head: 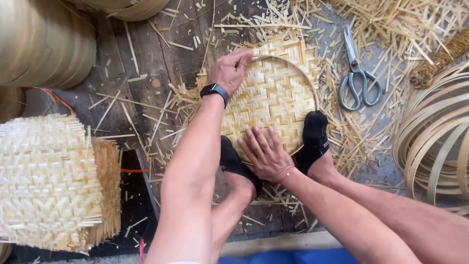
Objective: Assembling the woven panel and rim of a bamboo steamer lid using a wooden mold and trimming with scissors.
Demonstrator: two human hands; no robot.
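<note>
The woven mat (273,98) under my hands is pale straw yellow, in a zigzag herringbone weave. My socks (315,134) are black, and so is the watch (215,90) on my left wrist. The scissors (358,73) are dull silver-grey. The floor boards (146,63) are dark grey-brown, strewn with pale yellow slivers (342,127). The stacked weaves (49,181) at my left show a cream checker pattern.

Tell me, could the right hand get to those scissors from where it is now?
Probably yes. The scissors lie in the open on the straw beyond the woven mat; nothing covers them. But the right hand presses flat on the mat and would have to lift.
</note>
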